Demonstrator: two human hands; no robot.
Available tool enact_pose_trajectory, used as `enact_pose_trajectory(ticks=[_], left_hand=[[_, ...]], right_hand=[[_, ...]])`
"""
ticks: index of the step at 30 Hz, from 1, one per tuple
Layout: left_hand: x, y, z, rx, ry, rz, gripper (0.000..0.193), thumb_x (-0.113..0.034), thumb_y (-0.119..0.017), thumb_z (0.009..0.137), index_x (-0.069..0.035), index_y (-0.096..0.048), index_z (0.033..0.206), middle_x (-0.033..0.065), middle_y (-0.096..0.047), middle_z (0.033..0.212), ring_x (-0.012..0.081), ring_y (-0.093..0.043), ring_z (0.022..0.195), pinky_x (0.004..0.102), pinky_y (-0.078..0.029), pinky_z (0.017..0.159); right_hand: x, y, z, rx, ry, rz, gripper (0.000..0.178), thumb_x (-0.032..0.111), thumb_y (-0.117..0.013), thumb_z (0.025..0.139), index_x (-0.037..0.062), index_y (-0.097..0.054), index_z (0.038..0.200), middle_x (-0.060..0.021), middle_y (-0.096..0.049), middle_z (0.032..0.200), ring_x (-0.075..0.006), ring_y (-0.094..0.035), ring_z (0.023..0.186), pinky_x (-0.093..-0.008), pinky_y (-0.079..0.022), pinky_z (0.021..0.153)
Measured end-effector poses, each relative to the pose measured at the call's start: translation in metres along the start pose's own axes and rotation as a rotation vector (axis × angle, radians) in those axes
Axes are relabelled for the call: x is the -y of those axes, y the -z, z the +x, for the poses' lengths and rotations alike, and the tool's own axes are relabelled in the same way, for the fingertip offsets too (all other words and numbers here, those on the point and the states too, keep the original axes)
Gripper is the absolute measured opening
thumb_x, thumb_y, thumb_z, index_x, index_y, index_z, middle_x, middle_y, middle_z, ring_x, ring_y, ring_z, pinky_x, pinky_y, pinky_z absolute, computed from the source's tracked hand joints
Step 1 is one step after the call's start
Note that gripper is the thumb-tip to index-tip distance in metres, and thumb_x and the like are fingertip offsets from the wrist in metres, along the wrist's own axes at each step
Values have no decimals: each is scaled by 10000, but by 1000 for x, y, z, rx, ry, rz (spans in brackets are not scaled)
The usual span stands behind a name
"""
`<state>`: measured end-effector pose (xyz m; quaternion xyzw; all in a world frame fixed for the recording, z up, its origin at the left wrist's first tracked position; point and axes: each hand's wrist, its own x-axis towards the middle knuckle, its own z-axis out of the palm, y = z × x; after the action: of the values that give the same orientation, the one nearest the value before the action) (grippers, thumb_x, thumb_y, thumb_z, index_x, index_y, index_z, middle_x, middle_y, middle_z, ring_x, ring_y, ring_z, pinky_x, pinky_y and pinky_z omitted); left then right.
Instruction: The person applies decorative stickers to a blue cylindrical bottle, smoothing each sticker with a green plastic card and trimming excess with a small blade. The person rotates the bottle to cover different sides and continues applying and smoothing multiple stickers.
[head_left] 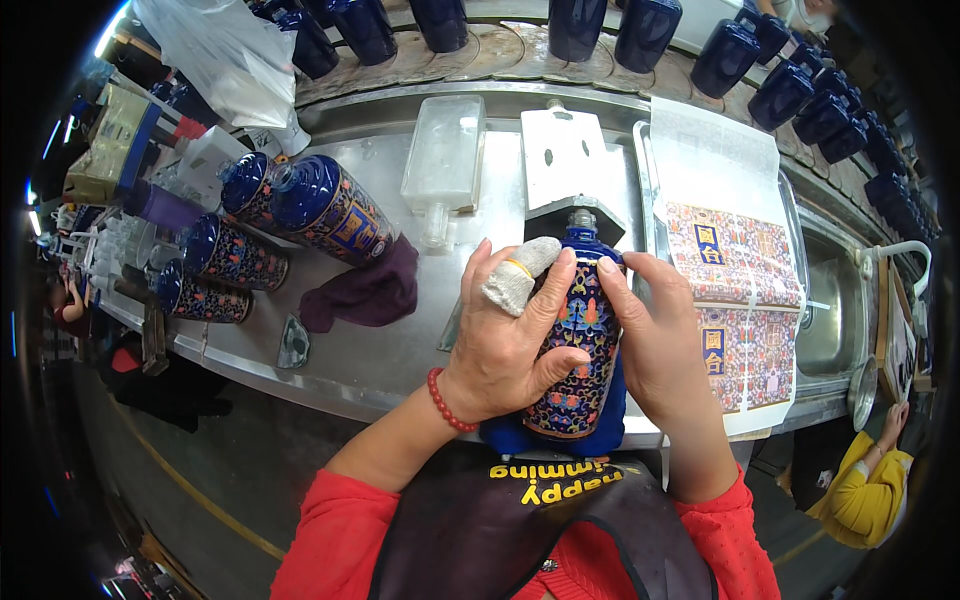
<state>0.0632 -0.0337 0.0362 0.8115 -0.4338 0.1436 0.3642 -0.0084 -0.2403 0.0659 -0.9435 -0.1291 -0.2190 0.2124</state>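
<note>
Two hands press their fingers [560, 290] on a blue bottle [580, 350]: left hand [505, 345] and right hand [650, 335] clasp its sides, steadying it lying near the tabletop [400, 350] edge beside the label sheet [745, 300].

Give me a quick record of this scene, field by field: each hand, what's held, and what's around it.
left hand: presses on the blue patterned bottle, cloth-wrapped finger on top
right hand: grips the bottle's right side
bottle: lying on the metal table
left of it: purple rag, finished bottles
right of it: sheets of patterned labels
</note>
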Motion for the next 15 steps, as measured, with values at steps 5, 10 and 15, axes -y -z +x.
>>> enact_pose_trajectory(ticks=[5,10,15], left_hand=[[-6,3,2,31,14,46,837,-650,-516,986,-7,-499,1522,216,-562,1394,410,-482,1269,621,-242,1172],[-9,4,3,40,21,108,849,-655,-518,983,-6,-486,1530,217,-560,1389,413,-475,1274,623,-244,1170],[-8,3,-9,7,76,-25,853,-643,-495,1002,1,-439,1558,235,-521,1461,430,-447,1333,627,-211,1187]], right_hand=[[0,-1,-1,-2,-1,-9,650,-62,-651,780,88,-628,1412,-186,-554,1302,-387,-570,1203,-476,-478,1003],[0,-2,-1,-14,6,-15,640,-60,-647,787,84,-627,1411,-187,-556,1298,-389,-569,1203,-476,-478,1005],[2,1,-4,-11,2,-41,639,-40,-655,796,108,-630,1417,-190,-550,1343,-391,-565,1209,-478,-475,1007]])
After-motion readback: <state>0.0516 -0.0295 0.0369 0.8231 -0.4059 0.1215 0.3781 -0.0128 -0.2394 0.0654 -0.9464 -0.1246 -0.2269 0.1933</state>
